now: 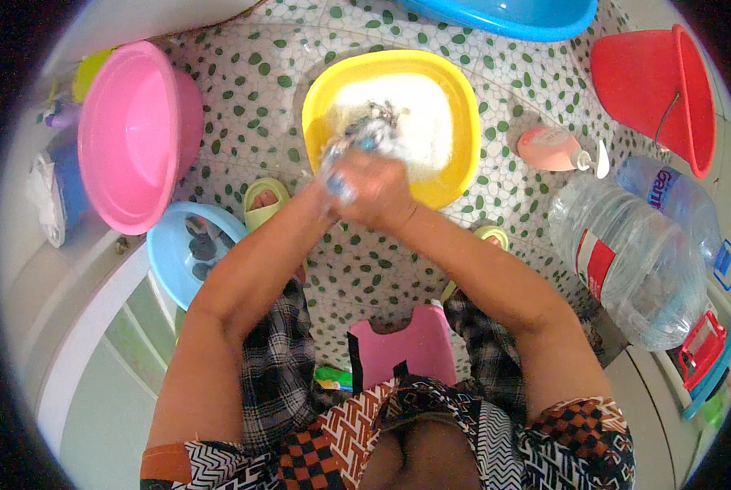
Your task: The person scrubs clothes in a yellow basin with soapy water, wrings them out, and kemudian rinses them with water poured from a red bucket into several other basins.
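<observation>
My left hand (337,195) and my right hand (381,180) are pressed together, blurred, around a wet patterned cloth (374,131). White-and-blue parts of the cloth show beyond the hands and at the left wrist. Below them is a yellow plastic basin (466,135) holding whitish, sudsy-looking liquid. My hands are over its near edge, and the cloth's far end hangs over the liquid. How each set of fingers lies on the fabric is partly hidden.
A pink basin (126,138) and a light-blue basin (157,245) with dark items stand left. At right are a pink pump bottle (549,149), a red bucket (632,86) and large clear plastic bottles (635,275). A blue tub (525,24) is ahead; a pink stool (402,349) is below me.
</observation>
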The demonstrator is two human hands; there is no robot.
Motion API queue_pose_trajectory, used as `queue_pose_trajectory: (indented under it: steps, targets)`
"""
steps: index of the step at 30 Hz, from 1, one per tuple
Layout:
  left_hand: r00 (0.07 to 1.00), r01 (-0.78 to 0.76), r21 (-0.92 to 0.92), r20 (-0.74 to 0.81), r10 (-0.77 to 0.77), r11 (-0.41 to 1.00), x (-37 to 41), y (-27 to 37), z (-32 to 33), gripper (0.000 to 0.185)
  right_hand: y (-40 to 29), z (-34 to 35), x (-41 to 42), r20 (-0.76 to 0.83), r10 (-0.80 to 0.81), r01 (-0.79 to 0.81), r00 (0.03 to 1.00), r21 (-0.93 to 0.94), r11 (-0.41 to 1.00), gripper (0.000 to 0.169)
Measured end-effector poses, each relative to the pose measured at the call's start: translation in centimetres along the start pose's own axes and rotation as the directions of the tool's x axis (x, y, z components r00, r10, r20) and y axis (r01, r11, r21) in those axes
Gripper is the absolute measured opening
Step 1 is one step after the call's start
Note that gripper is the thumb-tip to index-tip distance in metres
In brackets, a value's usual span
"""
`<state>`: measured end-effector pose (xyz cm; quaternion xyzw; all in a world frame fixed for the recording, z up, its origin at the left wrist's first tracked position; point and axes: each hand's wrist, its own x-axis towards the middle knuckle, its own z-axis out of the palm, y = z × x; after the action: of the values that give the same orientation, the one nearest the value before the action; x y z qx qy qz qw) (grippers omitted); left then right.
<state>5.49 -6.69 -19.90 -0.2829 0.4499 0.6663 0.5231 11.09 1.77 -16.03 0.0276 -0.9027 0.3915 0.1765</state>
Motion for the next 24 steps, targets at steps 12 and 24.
queue_pose_trajectory:
  steps: [12,24]
  targets:
    - [0.997,0.051,0.16,-0.058,-0.042,0.986,-4.0,2.0,0.1,0.073,11.3,0.1,-2.8,-0.099,0.583,-0.59,0.806,-0.215,0.779,0.039]
    - [0.981,0.116,-0.032,-0.154,-0.12,0.993,-3.6,-1.3,1.1,0.068,5.8,-1.8,-1.7,0.223,0.537,-0.562,0.813,0.066,0.824,0.028]
